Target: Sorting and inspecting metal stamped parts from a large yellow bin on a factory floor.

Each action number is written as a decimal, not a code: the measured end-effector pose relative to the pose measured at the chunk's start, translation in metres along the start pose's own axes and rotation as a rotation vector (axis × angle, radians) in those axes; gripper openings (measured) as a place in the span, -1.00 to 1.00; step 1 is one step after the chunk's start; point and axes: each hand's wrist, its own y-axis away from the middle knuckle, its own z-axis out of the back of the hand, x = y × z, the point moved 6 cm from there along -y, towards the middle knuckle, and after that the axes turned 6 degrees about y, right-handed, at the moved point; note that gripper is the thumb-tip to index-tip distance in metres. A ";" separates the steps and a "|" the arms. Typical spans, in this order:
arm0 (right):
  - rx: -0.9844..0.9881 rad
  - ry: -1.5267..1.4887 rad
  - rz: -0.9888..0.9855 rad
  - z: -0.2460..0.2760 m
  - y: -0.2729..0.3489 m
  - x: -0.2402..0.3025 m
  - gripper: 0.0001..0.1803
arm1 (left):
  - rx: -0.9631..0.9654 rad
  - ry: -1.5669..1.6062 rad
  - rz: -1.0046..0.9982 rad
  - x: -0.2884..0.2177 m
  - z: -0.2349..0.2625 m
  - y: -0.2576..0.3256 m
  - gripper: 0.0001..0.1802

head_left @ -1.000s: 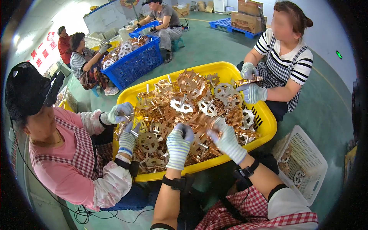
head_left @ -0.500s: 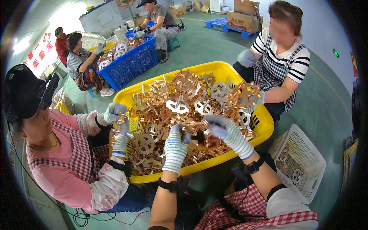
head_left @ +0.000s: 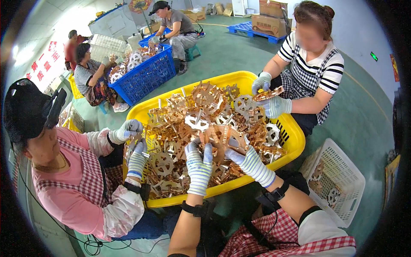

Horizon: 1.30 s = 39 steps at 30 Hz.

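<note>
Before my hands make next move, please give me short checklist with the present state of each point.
1. Left hand on the copper-coloured part: ok, at its left edge.
2. Right hand on the same part: ok, at its right edge.
3. Part over the yellow basket: ok.
4. Part clear of the pile below: cannot tell, the gap is hidden.
5. Co-workers' hands away from this part: ok, they are apart from it.
6. Part's underside: cannot tell, out of sight.

Head-worn downward fisheye view
</note>
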 end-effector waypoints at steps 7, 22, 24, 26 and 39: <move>-0.118 0.178 0.093 -0.001 0.005 0.019 -0.56 | -0.016 -0.415 -0.211 -0.026 0.013 -0.007 -0.74; -0.353 0.652 -0.070 0.041 -0.012 -0.009 -0.50 | 0.148 0.193 0.001 -0.021 0.001 0.009 -0.75; -0.331 0.564 0.106 0.033 -0.021 -0.015 -0.50 | 0.158 0.304 0.223 -0.012 0.004 0.012 -0.77; -0.184 0.628 0.131 0.022 -0.005 -0.021 -0.49 | 0.134 0.347 0.353 0.006 0.005 0.002 -0.75; -0.365 0.262 -0.282 0.052 -0.029 -0.019 -0.68 | 0.115 -0.336 -0.328 -0.035 0.005 0.014 -0.90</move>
